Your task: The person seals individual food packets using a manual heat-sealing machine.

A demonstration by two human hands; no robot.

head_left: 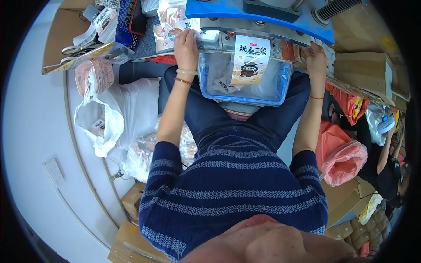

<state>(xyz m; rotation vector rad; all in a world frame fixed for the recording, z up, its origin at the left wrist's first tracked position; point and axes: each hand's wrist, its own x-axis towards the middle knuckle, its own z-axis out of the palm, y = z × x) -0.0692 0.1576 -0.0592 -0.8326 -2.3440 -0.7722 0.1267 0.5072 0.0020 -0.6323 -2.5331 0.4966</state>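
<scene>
My left hand (186, 47) is at the left of the blue press (280, 17), its fingers closed on the edge of a printed packet. More of these white-and-tan printed packets (164, 44) lie loosely about it on the worktop. Beside the press's right end, my right hand (314, 59) has its fingers bent in near the metal edge; what they hold, if anything, is hidden. Between the hands, a soybean drink packet (249, 61) hangs from the press front over a clear, blue-rimmed bin (280, 90). Other packets show faintly inside the bin, which sits between my legs.
To the left are a pink basket (101, 72), a white sack (140, 98) and clear plastic bags (140, 160). On the right stand cardboard boxes (366, 72) and a pink-red bag (344, 162). Another person's arm (385, 153) holds a blue-and-white object at far right.
</scene>
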